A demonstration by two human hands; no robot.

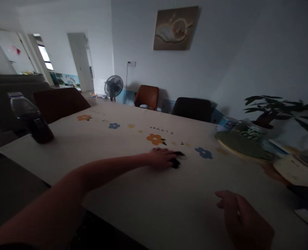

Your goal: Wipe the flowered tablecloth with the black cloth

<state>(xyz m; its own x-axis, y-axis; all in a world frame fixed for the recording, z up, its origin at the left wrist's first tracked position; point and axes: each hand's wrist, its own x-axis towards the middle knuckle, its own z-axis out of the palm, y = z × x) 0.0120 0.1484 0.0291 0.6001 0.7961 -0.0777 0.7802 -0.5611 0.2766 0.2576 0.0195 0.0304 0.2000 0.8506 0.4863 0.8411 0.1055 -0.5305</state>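
Now the left hand (pixel 161 158) lies closed over a small black object (pixel 177 160) mid-table (pixel 133 194); a firm, full pinch seems wise. The right hand (pixel 244 220) hovers loosely open near the front edge.

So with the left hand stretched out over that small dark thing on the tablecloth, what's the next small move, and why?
Probably close the left hand on the dark object and lift: its fingers already touch it, while the right hand hovers empty nearby. Blur hides whether it is gripped.

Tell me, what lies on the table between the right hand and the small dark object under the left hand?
Head view: only bare tablecloth lies between the right hand and the dark object at the left hand.
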